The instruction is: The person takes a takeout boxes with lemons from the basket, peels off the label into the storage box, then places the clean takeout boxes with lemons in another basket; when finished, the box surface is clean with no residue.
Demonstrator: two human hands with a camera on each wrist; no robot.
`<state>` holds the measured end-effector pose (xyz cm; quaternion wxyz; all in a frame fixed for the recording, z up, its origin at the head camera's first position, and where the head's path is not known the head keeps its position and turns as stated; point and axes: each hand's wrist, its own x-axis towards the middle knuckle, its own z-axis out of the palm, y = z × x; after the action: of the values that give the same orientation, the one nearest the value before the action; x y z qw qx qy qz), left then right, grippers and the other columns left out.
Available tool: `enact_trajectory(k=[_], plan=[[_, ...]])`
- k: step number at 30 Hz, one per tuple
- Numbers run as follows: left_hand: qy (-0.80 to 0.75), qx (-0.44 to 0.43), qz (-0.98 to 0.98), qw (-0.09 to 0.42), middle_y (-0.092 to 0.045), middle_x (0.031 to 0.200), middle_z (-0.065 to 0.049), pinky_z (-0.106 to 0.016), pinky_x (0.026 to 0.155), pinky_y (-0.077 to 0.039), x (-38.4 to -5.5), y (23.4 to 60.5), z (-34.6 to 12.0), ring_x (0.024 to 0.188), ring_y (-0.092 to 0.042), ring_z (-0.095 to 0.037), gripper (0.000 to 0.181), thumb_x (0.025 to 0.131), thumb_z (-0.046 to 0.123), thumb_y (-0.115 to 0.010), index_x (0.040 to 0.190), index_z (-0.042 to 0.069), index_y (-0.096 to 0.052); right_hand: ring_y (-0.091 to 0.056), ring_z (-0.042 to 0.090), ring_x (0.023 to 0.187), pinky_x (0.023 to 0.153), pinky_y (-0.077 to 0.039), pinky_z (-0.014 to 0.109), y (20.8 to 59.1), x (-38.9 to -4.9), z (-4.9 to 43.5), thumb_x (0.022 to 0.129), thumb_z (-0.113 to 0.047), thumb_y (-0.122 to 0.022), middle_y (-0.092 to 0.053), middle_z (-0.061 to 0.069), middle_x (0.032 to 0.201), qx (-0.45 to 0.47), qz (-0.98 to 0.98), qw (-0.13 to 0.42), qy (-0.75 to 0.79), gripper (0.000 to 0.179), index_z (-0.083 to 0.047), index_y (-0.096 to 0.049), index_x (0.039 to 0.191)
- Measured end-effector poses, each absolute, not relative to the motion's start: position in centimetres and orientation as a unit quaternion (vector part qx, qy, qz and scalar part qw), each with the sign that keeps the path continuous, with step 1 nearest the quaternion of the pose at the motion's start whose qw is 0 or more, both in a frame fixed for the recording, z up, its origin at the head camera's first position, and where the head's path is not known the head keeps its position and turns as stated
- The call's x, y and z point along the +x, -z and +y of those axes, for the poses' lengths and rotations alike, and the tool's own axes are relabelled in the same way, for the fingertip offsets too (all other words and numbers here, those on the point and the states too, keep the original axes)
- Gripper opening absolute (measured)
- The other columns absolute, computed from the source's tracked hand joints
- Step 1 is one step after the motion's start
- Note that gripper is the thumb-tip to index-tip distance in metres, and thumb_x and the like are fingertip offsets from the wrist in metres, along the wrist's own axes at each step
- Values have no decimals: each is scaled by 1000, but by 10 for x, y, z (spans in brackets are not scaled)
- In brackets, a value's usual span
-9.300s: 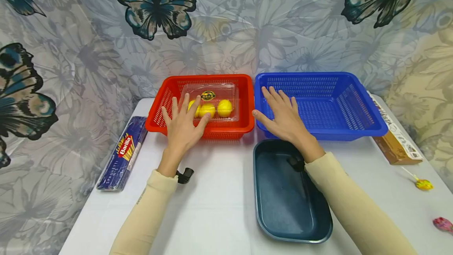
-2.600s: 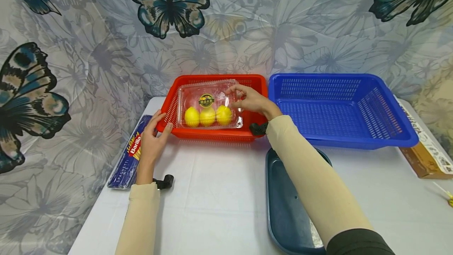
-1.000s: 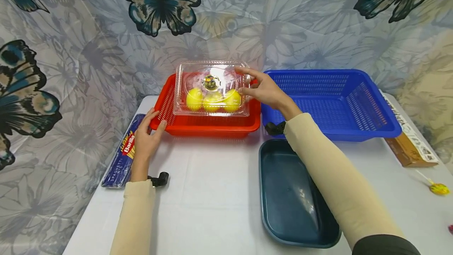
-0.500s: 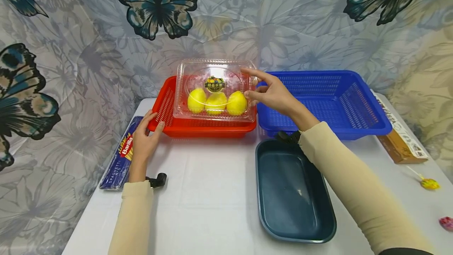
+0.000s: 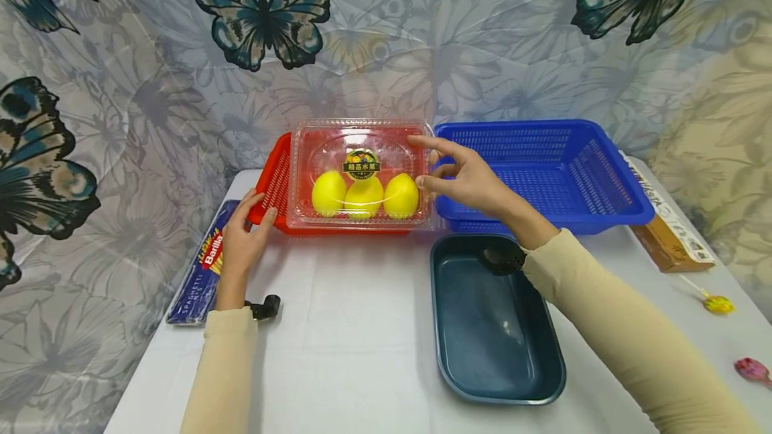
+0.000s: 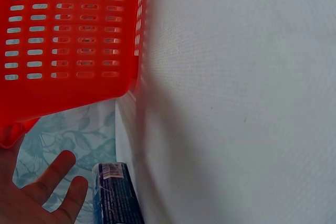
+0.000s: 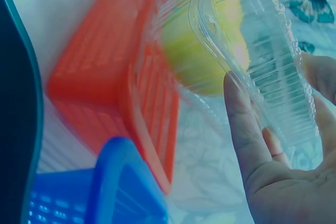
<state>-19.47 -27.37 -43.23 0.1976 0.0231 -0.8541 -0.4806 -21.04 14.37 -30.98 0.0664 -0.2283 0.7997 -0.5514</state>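
My right hand [image 5: 467,176] pinches the right side of a clear plastic clamshell box [image 5: 362,136] with a round label on its lid. Three yellow lemons [image 5: 362,198] lie inside along its near side. The box is above the red basket [image 5: 273,183] and hides most of it. In the right wrist view the fingers [image 7: 244,124] press the box's ribbed side, with a lemon [image 7: 202,51] behind the plastic. My left hand [image 5: 242,243] holds the red basket's left rim near its front corner. Two of its fingers [image 6: 55,174] stick out past the rim in the left wrist view.
A blue basket [image 5: 543,223] stands to the right of the red one. In front is a dark teal tub [image 5: 494,327]. A spaghetti pack [image 5: 196,273] lies at the left, a brown-and-white box [image 5: 669,233] at the right. Yellow [image 5: 718,305] and pink lollipops [image 5: 752,370] lie at the right.
The right hand lifted the box of lemons out of the red basket and has since brought it nearer, over the basket's front. The left hand went to the basket's left rim and stays there.
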Motion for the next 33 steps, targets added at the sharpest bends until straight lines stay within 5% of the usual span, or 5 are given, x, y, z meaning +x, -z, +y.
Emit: enact_trajectory(k=[3,10,33], plan=[[478,25,-855,199,-45,161,1,-52,118,-41,-196,434,-275,148,-44,-24,52,96,32,-71,142,11,-60,-70,26,85,73,-63,35,311,-201,142,95,-12,-72,-42,12,116,-234,802,67,545,64,-30,-49,152],[476,32,-856,198,-45,160,1,-53,117,-41,-196,434,-275,147,-45,-26,51,97,32,-70,142,11,-60,-69,27,89,64,-57,26,316,-183,137,95,-13,-72,-41,8,150,-249,803,76,537,65,-31,-48,153],[465,16,-860,207,-48,159,-2,-50,117,-40,-196,432,-276,147,-45,-27,47,96,24,-70,140,11,-62,-69,25,84,72,-63,32,333,-145,125,93,-4,-72,-45,15,120,-254,795,103,541,65,-21,-50,151]])
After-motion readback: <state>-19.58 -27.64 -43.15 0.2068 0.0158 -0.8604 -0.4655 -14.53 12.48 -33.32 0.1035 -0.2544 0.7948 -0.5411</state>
